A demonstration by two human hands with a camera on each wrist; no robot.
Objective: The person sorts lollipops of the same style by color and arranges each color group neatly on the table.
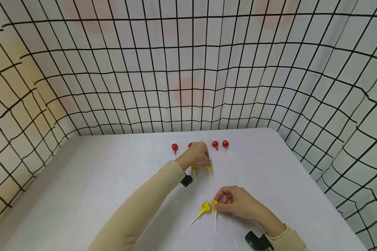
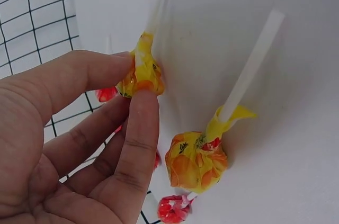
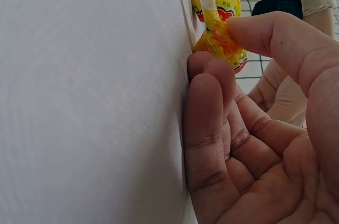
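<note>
My left hand reaches to the far middle of the table. Its thumb and index finger pinch a yellow-wrapped lollipop by the head, the white stick pointing back toward me. Beside it lies another yellow lollipop, untouched. Nearer the front, my right hand pinches a yellow lollipop between thumb and fingers, with the fingers low against the table. One more yellow lollipop lies just left of that, its stick slanting to the lower left.
Behind the yellow pair, red lollipops form a row along the far part of the white table; my left hand partly covers one red lollipop. Black grid netting rises beyond the far edge and both sides.
</note>
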